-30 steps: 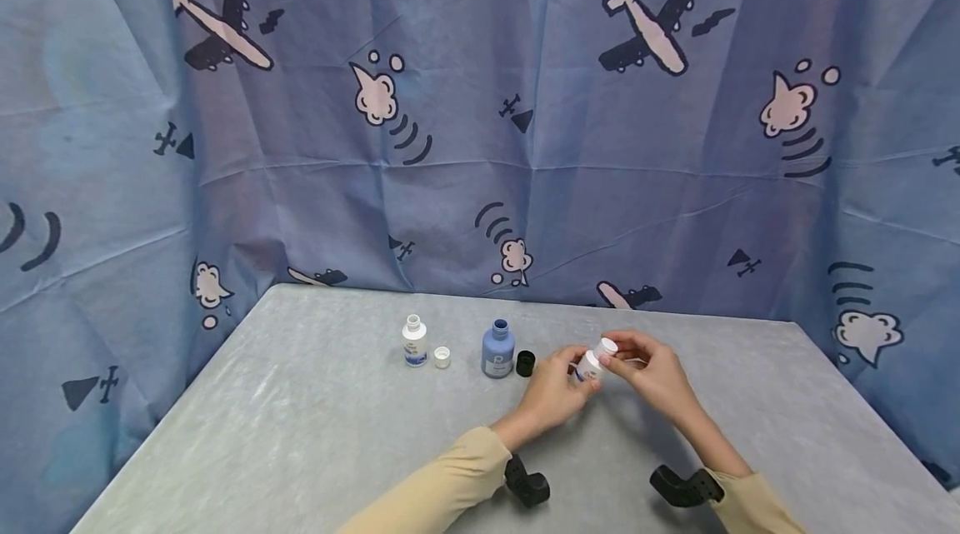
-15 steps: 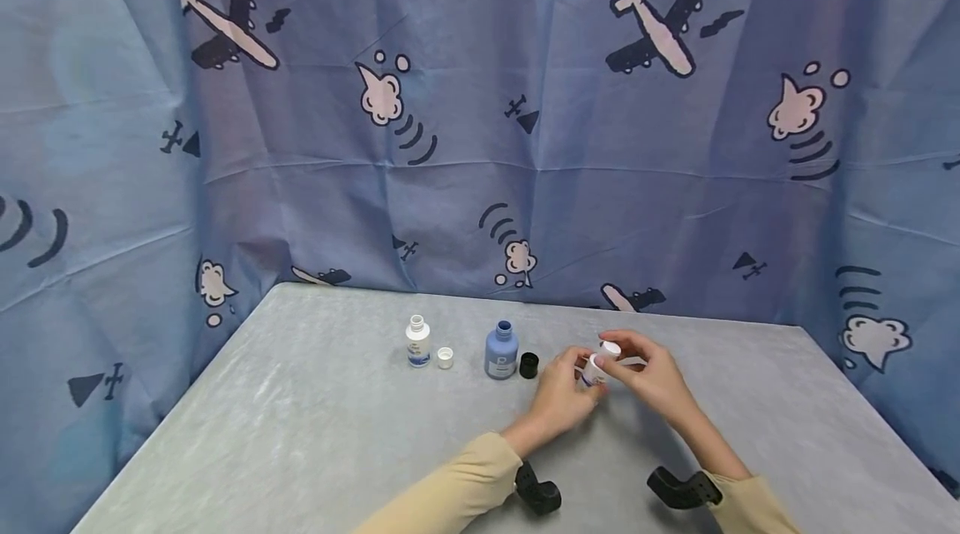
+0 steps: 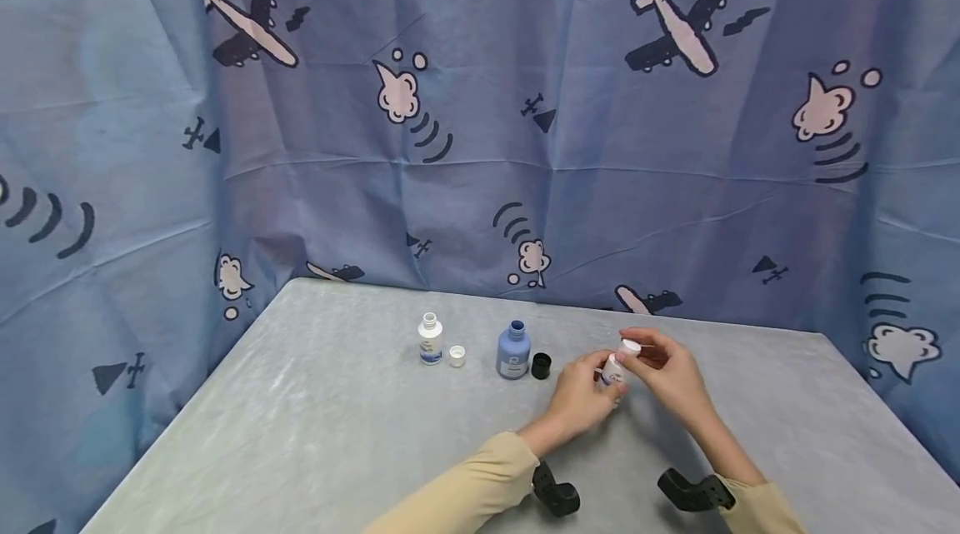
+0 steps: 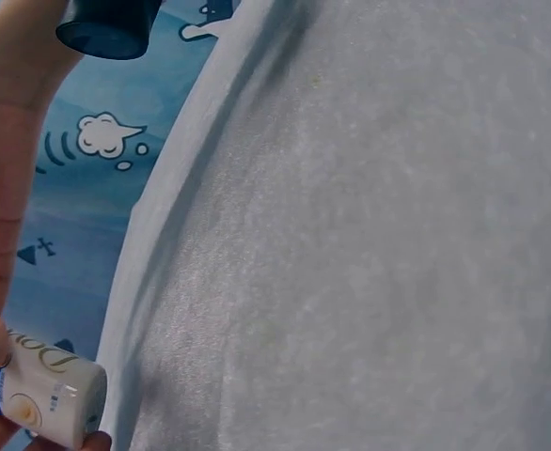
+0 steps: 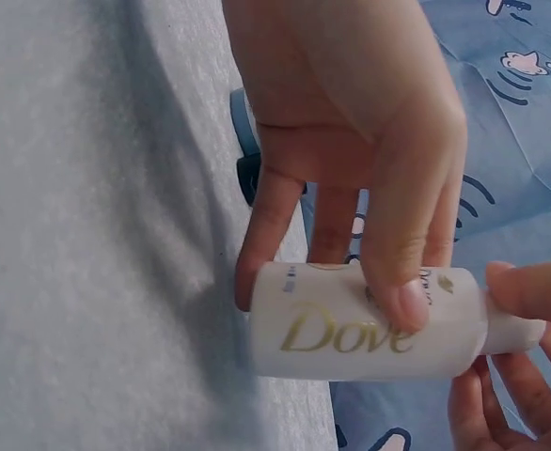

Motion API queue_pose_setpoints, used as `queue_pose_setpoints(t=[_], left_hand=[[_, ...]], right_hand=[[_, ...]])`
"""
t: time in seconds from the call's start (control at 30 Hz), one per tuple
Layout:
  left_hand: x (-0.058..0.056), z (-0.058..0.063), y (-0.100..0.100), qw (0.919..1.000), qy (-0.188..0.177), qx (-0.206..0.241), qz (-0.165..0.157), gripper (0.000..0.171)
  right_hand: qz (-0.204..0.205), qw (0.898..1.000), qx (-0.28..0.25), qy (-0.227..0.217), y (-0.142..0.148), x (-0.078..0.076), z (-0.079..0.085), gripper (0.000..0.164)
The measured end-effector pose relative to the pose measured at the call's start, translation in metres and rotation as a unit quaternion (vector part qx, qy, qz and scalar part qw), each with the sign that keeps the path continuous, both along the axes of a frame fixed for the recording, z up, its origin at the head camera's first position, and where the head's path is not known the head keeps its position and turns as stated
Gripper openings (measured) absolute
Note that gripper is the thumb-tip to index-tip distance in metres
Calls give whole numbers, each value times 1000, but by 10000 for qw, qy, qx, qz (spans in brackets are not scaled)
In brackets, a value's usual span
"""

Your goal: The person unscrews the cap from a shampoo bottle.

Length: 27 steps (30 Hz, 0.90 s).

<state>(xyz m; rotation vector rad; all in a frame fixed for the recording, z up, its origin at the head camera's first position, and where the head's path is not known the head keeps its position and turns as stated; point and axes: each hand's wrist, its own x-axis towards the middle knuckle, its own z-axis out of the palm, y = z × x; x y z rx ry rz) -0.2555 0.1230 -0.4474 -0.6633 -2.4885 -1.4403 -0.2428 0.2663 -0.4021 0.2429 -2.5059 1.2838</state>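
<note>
A small white Dove bottle is held tilted above the table, its neck end toward my right hand. My left hand grips its body, thumb across the gold lettering in the right wrist view. With fingertips and thumb, my right hand pinches the white cap at the bottle's neck. In the left wrist view the bottle's base end shows at the lower left corner, fingers around it. Left of the hands stands an uncapped blue bottle, a black cap beside it.
Further left, an uncapped white bottle stands next to a loose white cap. The grey table ends at a blue curtain printed with planes. Black wrist mounts hang below both sleeves.
The head view has turned slightly, so everything sits further right in it. Both hands keep their hold on the bottle and its cap, with only slight shifts.
</note>
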Motion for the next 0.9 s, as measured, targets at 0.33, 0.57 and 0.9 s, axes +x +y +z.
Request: queue_pose_setpoints(t=[0.33,0.57,0.9], left_hand=[[1,3,3,9982,-275,420,333,40],[2,5,9,9964,-179,510,654,40],[2,7,7,9938,29,422,1032,41]], right_hand=[[231,9993,-112,288,3,0,-1,42],[-309,9995,-80,58,1,-1,2,47],[-1129,9921,295,-464,14,-13,-12,54]])
